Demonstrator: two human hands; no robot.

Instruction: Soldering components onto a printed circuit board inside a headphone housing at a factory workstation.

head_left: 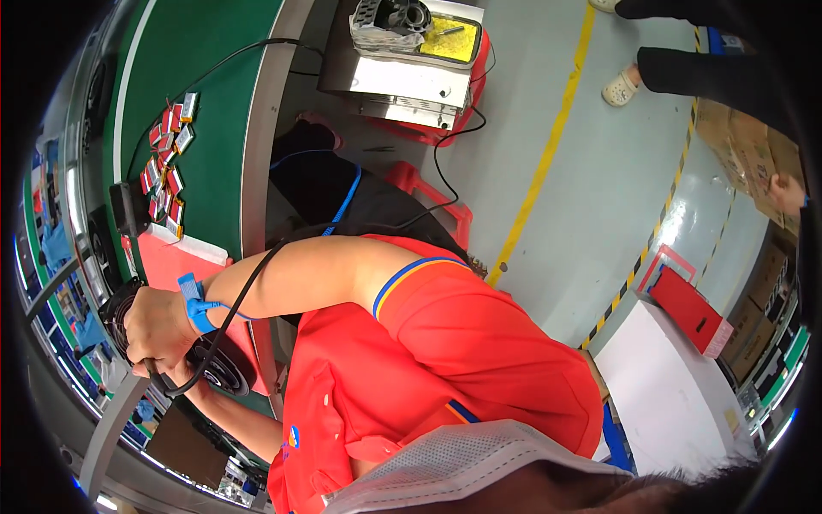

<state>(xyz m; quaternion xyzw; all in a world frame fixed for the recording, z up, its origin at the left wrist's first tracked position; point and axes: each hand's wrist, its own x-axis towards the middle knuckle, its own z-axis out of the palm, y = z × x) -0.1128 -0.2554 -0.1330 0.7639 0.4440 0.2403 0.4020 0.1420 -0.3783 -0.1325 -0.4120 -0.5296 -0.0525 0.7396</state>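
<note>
My right hand (158, 328), with a blue wrist strap (199, 304), is closed around the end of a black cord (238, 310); whatever part it grips is mostly covered. The cord loops back over my forearm. Just below it, my left hand (177, 373) is largely hidden behind the right, so its fingers do not show. Next to the hands lies a round black part (224, 363) with a ringed face, on a red sheet (175, 264). Another dark round part (118, 310) shows beyond my right hand.
Several small silver-and-red battery cells (169, 167) lie on the green mat (210, 111) beside a black box (127, 208). A grey metal bar (110, 428) rises close to my hands. A steel-cased unit (402, 81) carries a tray with a yellow sponge (449, 39). Another person's leg (693, 73) shows far right.
</note>
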